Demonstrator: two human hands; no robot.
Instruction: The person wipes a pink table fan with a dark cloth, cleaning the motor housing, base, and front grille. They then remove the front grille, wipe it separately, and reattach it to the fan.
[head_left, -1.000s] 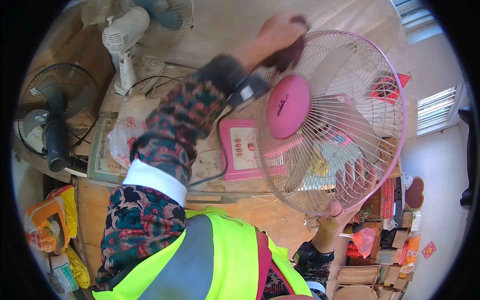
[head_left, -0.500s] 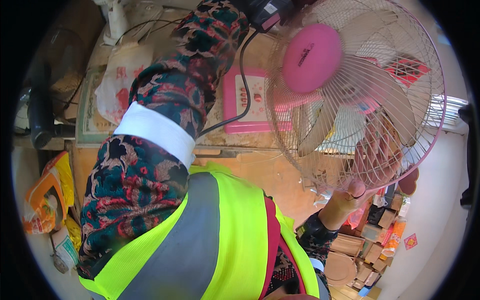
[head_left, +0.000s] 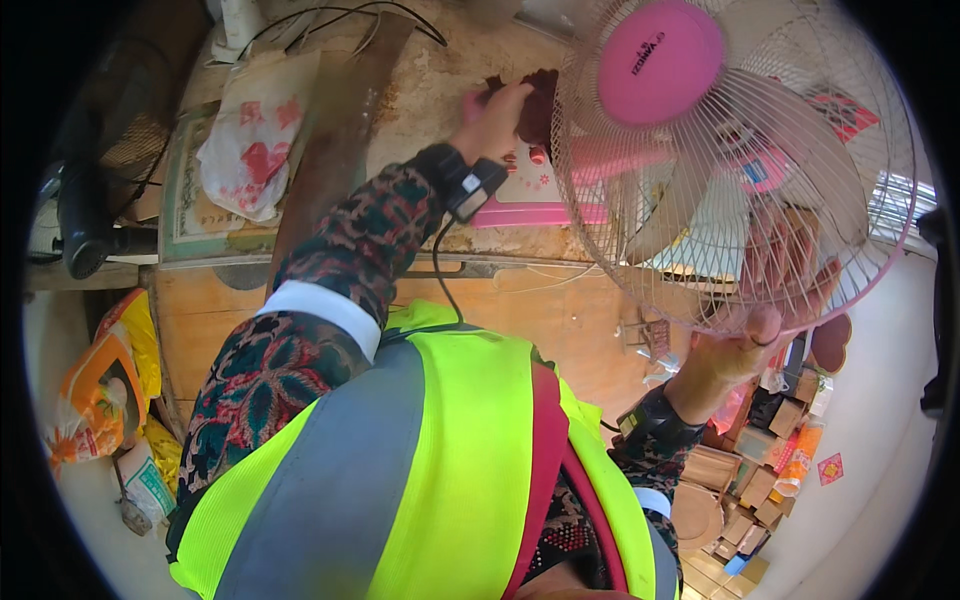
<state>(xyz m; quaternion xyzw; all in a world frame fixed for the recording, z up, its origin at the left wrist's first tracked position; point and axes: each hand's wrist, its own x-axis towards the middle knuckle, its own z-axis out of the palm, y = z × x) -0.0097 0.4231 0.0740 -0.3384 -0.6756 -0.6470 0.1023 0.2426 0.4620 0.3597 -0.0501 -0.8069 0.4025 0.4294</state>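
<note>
A table fan with a pink-rimmed wire grille (head_left: 880,230) and a pink centre cap (head_left: 658,62) stands on a worn wooden table (head_left: 440,90). Its pink base (head_left: 530,205) shows behind the grille. My left hand (head_left: 493,118) reaches across the table to the grille's left edge and is closed on a dark red cloth-like wad (head_left: 537,100) pressed against the fan. My right hand (head_left: 735,350) grips the lower rim of the grille from below, fingers curled through the wires. Both forearms wear patterned sleeves, and each wrist carries a dark band.
A white plastic bag with red print (head_left: 250,140) lies on the table's left part. A black fan (head_left: 85,195) stands at the far left, and cables (head_left: 330,18) run along the top. An orange bag (head_left: 100,385) sits on the floor, with stacked cardboard boxes (head_left: 760,460) at lower right.
My left hand with the dark red wad has moved from the grille's top down to its left edge. My right hand has stayed on the lower rim. The view has shifted closer.
</note>
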